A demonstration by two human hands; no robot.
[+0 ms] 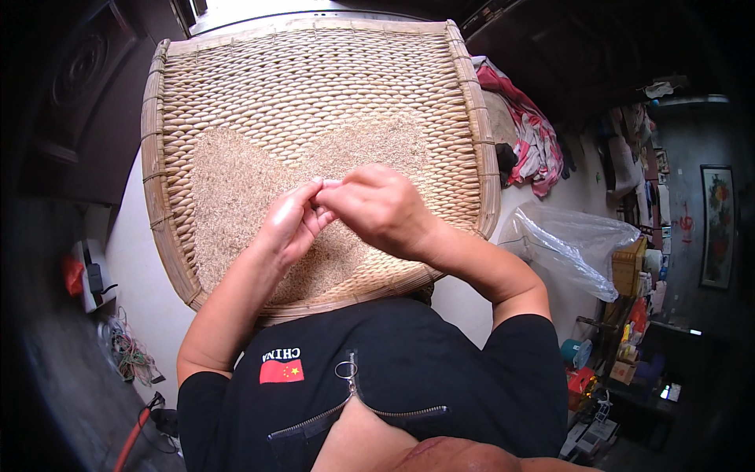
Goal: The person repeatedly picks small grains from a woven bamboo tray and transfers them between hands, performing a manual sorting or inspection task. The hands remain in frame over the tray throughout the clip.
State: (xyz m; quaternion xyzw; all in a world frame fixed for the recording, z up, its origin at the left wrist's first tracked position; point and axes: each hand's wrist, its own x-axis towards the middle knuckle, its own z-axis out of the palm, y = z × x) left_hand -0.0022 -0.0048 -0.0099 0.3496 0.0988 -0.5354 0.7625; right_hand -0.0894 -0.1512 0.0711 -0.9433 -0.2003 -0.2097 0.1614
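A large woven winnowing basket (307,65) with a bound wooden rim lies before me. Small tan grain (230,177) covers much of its near half, heaped most widely on the left, with another patch at the right. Over the grain, my left hand (290,224) is turned partly palm up with its fingers curled. My right hand (380,206) comes in from the right, knuckles up. The fingertips of both hands meet near the middle of the basket. Anything pinched between them is too small or too hidden to make out.
A clear plastic bag (566,248) lies right of the basket, below a heap of red and white cloth (531,147). Tangled wires (133,357) are on the floor at left, near a white box (94,277). Crowded shelves and boxes (625,265) line the right side.
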